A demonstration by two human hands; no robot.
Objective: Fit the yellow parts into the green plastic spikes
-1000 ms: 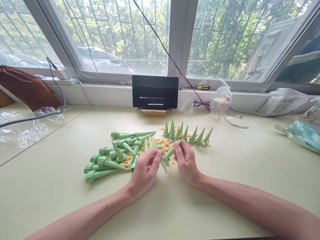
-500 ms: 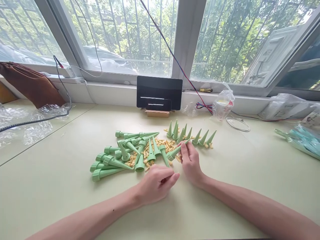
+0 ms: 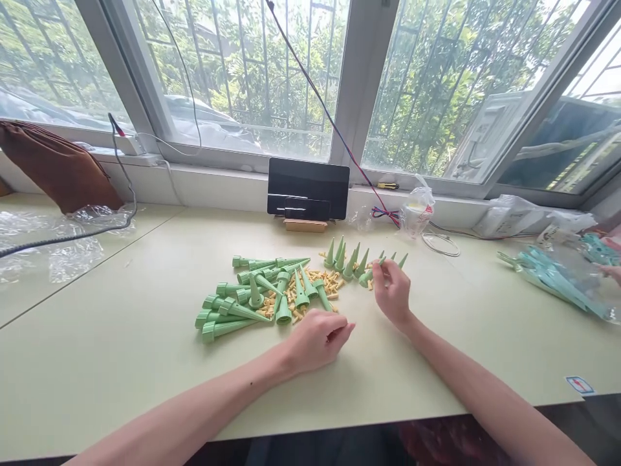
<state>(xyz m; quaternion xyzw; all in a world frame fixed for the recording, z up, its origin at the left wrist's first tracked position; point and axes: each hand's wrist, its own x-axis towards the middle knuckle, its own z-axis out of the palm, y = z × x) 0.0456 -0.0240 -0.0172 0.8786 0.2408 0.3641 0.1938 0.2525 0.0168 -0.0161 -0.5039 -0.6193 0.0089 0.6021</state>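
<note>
My right hand (image 3: 392, 291) pinches a green plastic watering spike (image 3: 367, 278) near its narrow end, beside a row of upright green spikes (image 3: 350, 262). The held spike leans, with its wide end low near that row; whether it touches the table I cannot tell. My left hand (image 3: 321, 342) is closed in a loose fist over the table in front of the pile; its fingertips are partly hidden, and what it holds, if anything, does not show. More green spikes (image 3: 237, 304) lie heaped at the left, around small yellow plastic pieces (image 3: 331, 281).
A dark tablet and phone (image 3: 308, 184) stand on a holder (image 3: 305, 225) at the back. Right of them are bundled wires (image 3: 387, 212), a wrapped cup (image 3: 417, 210) and a white cable (image 3: 440, 244). Bagged teal items (image 3: 548, 275) lie right; another person's hand (image 3: 610, 272) shows there.
My right hand has carried the green spike rightward from the pile to the standing row. My left hand stays closed, and the camera view has turned slightly right.
</note>
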